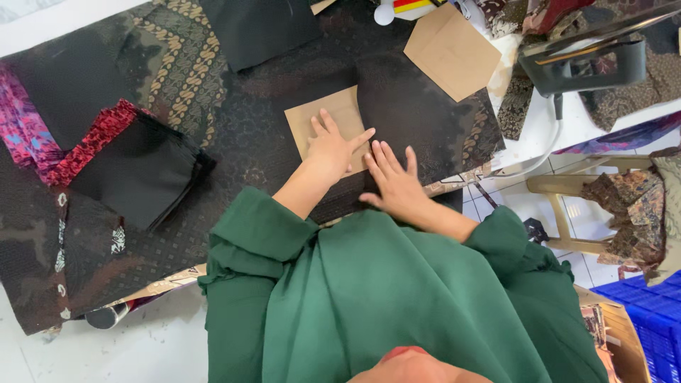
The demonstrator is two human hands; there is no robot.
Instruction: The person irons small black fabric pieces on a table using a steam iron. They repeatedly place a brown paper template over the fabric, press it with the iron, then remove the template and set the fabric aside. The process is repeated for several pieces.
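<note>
My left hand [330, 147] lies flat, fingers spread, on a brown paper pattern piece [319, 117]. The paper rests on dark patterned fabric [418, 120] spread over the table. Just to the right, my right hand [394, 183] presses flat on the same dark fabric near the table's front edge, fingers apart. Neither hand grips anything. Green sleeves cover both my arms up to the wrists.
A second brown paper piece [452, 50] lies at the back right. Folded black cloth [142, 174] with red-patterned trim [92, 138] sits at the left, more black cloth [259, 28] at the back. A plastic stool [567, 191], fabric scraps and a blue crate [649, 312] stand at the right.
</note>
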